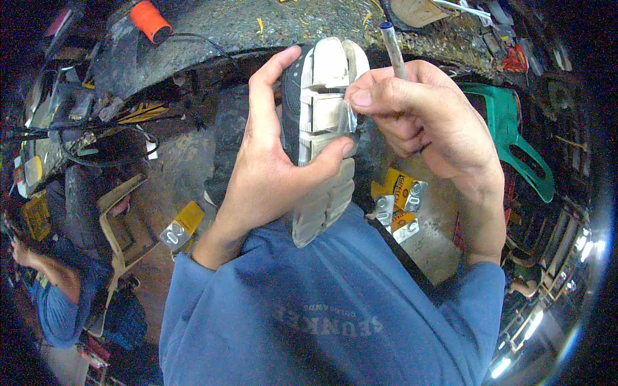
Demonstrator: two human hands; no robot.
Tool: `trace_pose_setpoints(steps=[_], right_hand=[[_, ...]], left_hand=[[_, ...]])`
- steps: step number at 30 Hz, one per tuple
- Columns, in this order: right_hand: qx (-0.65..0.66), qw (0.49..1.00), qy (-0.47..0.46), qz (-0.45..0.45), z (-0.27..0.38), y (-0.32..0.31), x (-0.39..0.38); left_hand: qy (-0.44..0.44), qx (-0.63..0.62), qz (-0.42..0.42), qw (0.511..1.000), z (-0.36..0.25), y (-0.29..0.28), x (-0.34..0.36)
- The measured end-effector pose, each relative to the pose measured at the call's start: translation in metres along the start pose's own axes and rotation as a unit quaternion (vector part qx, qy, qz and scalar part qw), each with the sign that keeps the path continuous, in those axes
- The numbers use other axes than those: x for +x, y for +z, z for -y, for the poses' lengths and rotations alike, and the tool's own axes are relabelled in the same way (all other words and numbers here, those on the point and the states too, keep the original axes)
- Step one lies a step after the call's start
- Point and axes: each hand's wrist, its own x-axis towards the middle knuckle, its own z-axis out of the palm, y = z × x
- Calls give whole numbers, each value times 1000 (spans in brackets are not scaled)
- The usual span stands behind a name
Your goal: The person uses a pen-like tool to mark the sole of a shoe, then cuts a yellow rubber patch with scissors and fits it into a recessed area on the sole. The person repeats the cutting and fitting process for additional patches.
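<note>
My left hand (267,157) is closed around a shoe (328,64), thumb across the sole and fingers behind it. Its pale, blocky sole is turned toward me, toe end away, and a dark upper shows along the left edge. In my right hand (438,119) is a slim, pen-like tool (394,51) with a greyish shaft and a dark blue end pointing up and away. The right fingertips pinch close against the sole's right edge. What the tool's lower end touches is hidden by the fingers; a shiny, thin strip shows just beside them.
Beyond the shoe runs a worn, debris-covered bench (257,32) with an orange cylinder (151,20) on it. A green plastic chair (505,128) stands at right. Yellow packets (402,193) lie below on the floor. Another person's arm (55,264) shows at far left, near a beige chair (122,225).
</note>
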Motion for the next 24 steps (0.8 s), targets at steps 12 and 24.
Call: trace_pose_setpoints(steps=[12, 24], right_hand=[[-33, 999, -18, -26, -2, 0, 3], [5, 1000, -12, -21, -1, -4, 2]], left_hand=[[8, -11, -2, 1000, -1, 0, 3], [-4, -17, -1, 1000, 0, 1, 2]])
